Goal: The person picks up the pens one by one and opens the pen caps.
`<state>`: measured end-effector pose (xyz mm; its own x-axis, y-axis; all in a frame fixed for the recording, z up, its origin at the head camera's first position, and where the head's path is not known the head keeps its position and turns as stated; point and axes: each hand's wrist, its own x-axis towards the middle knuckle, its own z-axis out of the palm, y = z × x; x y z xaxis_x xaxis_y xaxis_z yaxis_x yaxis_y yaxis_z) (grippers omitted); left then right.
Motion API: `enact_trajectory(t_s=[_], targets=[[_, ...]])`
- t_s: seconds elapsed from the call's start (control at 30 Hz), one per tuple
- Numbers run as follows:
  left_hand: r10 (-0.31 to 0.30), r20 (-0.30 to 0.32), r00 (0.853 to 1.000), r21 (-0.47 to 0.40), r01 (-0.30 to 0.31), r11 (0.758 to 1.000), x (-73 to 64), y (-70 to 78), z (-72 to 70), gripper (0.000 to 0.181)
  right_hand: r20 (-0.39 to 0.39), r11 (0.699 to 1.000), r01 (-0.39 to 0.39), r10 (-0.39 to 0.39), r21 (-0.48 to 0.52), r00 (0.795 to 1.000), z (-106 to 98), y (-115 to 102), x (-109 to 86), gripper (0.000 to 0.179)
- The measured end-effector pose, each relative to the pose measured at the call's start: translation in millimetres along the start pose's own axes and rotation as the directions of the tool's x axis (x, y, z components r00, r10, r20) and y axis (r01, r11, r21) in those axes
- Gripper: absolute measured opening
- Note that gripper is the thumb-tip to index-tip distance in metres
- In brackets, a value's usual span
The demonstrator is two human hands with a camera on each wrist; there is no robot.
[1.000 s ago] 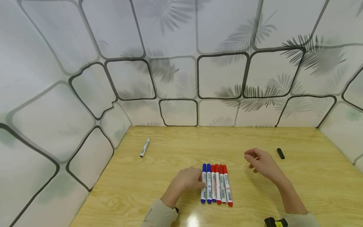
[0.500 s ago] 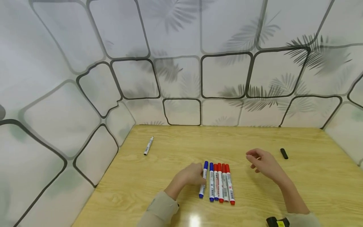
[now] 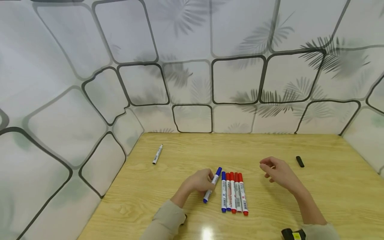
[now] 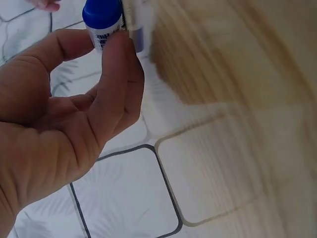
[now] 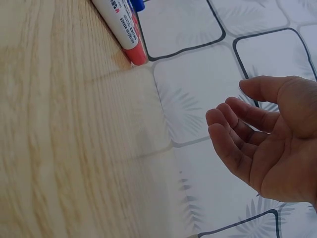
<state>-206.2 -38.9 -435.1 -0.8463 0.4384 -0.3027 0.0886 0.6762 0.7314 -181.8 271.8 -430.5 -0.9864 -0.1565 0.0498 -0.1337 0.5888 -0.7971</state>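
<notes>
My left hand (image 3: 199, 180) pinches a white marker with a blue cap (image 3: 214, 181) between thumb and fingers. The marker slants, its capped end pointing away and to the right. In the left wrist view its blue end (image 4: 102, 14) sticks up above the fingertips. Just right of it lies a row of several whiteboard markers, a blue-capped marker (image 3: 223, 191) at the left and red-capped ones such as the rightmost marker (image 3: 243, 195). My right hand (image 3: 279, 171) hovers right of the row, fingers loosely curled and holding nothing; the right wrist view shows its palm (image 5: 277, 163) bare.
A white marker without its cap (image 3: 157, 154) lies at the back left of the wooden table (image 3: 186, 150). On the right side, beyond my right hand, lies a black cap (image 3: 300, 161). A patterned wall (image 3: 192, 83) closes off the back and sides.
My left hand has drawn the leftmost blue marker away from the row to the left and turned it to a slant. The right hand stays nearly in place.
</notes>
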Motion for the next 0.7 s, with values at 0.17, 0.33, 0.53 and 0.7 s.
enact_trajectory(t_s=[0.17, 0.33, 0.53, 0.7], targets=[[0.04, 0.044, 0.998, -0.156, -0.033, 0.987, 0.7, -4.5, -10.2, 0.026, 0.001, 1.0, -0.006, 0.006, 0.0, 1.0, 0, -1, 0.1, 0.044], [0.105, 0.057, 0.993, -0.261, -0.087, 0.961, -3.3, -3.7, -19.3, 0.03, 0.011, 1.0, -0.009, 0.009, 0.021, 1.0, 0, -2, 0.2, 0.043], [0.204, 0.065, 0.977, -0.357, -0.168, 0.919, -8.2, -2.6, -24.2, 0.035, 0.016, 0.999, -0.015, 0.015, 0.031, 1.0, 1, -3, 1.3, 0.042], [0.303, 0.071, 0.95, -0.405, -0.25, 0.879, -11.4, -1.9, -25.8, 0.042, 0.021, 0.999, -0.015, 0.014, 0.029, 1.0, 2, 0, 2.6, 0.042]])
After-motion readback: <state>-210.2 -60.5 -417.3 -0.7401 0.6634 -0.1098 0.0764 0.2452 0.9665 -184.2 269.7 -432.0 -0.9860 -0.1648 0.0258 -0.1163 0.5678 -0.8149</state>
